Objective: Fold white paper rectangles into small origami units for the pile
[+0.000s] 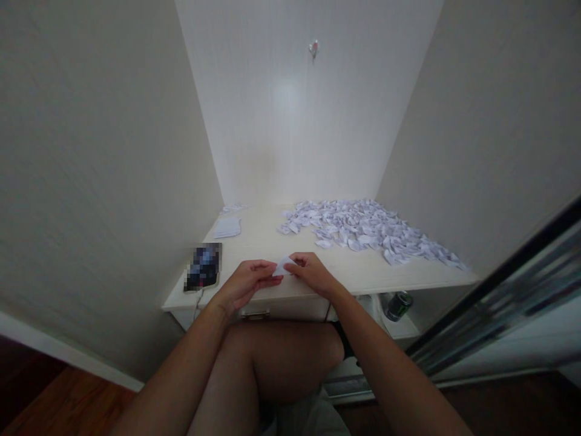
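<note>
A small white piece of paper (282,265) is pinched between both hands just above the front edge of a pale desk (358,280). My left hand (247,283) grips its left side with curled fingers. My right hand (312,272) holds the right side, fingers closed on it. A large heap of small folded white papers (363,229) covers the right half of the desk, beyond my right hand.
A phone (203,266) with a cable lies at the desk's left front corner. A few flat paper sheets (227,227) sit at the back left. A dark can (398,304) stands on a shelf under the desk. Walls close in on both sides; my knee is below.
</note>
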`<state>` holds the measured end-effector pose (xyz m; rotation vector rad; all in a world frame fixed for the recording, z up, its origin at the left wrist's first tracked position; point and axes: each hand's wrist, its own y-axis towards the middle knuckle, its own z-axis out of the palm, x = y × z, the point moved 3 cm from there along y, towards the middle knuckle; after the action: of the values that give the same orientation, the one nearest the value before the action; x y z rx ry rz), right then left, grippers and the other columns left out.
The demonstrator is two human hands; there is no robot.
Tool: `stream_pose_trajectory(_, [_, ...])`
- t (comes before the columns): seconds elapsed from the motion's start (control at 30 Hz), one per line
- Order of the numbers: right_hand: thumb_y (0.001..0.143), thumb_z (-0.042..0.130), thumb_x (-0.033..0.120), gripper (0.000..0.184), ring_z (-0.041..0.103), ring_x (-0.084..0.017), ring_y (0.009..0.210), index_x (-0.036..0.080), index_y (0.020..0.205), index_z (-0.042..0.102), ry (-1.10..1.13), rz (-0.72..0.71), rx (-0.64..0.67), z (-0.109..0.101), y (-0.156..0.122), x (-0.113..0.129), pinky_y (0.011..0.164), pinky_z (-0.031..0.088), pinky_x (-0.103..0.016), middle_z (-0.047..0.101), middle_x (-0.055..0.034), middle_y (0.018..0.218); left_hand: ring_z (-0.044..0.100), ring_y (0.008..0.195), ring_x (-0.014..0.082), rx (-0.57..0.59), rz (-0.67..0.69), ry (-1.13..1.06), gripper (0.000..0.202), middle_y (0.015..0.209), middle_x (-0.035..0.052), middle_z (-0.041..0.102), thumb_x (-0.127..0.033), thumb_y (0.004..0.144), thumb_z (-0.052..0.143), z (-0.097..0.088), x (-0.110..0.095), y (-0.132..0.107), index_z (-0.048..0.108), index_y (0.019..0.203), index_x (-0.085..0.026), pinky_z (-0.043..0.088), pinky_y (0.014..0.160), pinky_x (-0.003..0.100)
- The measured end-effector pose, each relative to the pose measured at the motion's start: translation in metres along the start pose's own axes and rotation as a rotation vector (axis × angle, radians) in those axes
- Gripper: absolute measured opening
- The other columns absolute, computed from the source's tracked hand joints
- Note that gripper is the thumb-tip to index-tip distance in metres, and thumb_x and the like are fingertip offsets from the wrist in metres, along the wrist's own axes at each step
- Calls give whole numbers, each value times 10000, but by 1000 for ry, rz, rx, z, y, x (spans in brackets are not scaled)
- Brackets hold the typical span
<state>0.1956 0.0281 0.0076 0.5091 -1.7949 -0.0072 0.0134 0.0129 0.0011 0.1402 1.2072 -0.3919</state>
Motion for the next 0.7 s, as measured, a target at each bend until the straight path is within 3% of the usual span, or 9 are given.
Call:
stream_pose_trajectory(0.2, [800, 690, 346, 190, 528, -122, 586, 164, 754, 718, -10, 11, 0, 0, 0, -1, 531, 391, -221, 646, 6, 642, 726, 640, 231, -200, 164, 178, 405, 759, 118, 760, -360, 555, 913, -2, 4, 5, 766, 820, -92, 625, 674, 380])
stream_pose_trajectory(0.33, [739, 744, 378, 252, 586, -132, 589, 154, 852, 717, 195, 111, -54, 1, 0, -7, 553, 434, -232, 695, -17, 670, 723, 679, 235, -290, 270, 180, 456, 769, 119, 763, -399, 522, 914, -1, -1, 2, 761, 813, -84, 637, 700, 407])
stream_pose_trajectory(0.47, [706, 766, 383, 265, 634, -142, 608, 157, 826, 695, 336, 149, -221, 2, -1, -10, 570, 451, -239, 712, -32, 672, 708, 666, 211, -338, 357, 141, 430, 701, 72, 736, -405, 541, 905, 2, -5, -2, 716, 780, -102, 643, 689, 405])
stream_pose_trajectory(0.7, [725, 743, 350, 211, 672, -182, 643, 166, 815, 694, 273, 59, -461, 5, -3, -5, 619, 483, -289, 715, -43, 667, 715, 698, 230, -356, 395, 98, 401, 691, 54, 722, -399, 564, 889, 9, -2, -1, 666, 758, -128, 642, 698, 427])
